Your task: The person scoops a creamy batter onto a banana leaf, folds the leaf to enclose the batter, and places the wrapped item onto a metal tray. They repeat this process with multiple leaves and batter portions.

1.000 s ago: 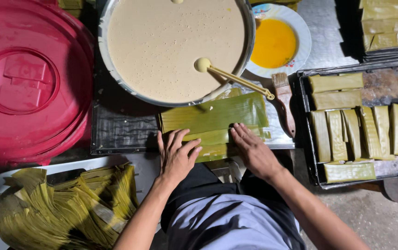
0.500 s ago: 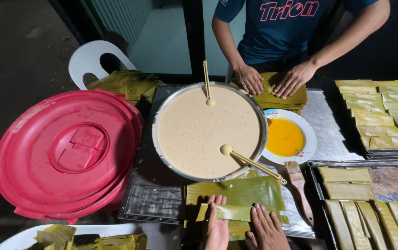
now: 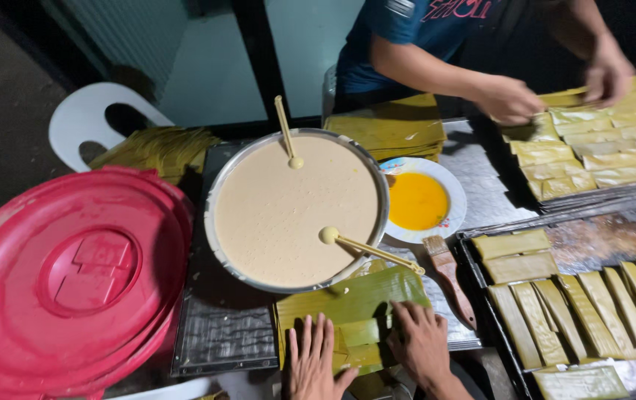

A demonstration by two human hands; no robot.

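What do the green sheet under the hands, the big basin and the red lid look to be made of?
Green sheet: likely banana leaf, matte, with fine parallel ribs; both the left hand and right hand press on it. Basin: thin metal by its shiny grey rim, probably aluminium or steel. Red lid: moulded plastic, glossy, with raised rings and a square centre.

On the metal counter (image 3: 481, 174) sit a wide batter basin (image 3: 296, 211), a plate of yellow liquid (image 3: 418, 200), a brush (image 3: 447, 278), banana leaves (image 3: 351, 307), a red lid (image 3: 74, 278) and trays of wrapped parcels (image 3: 577, 296).
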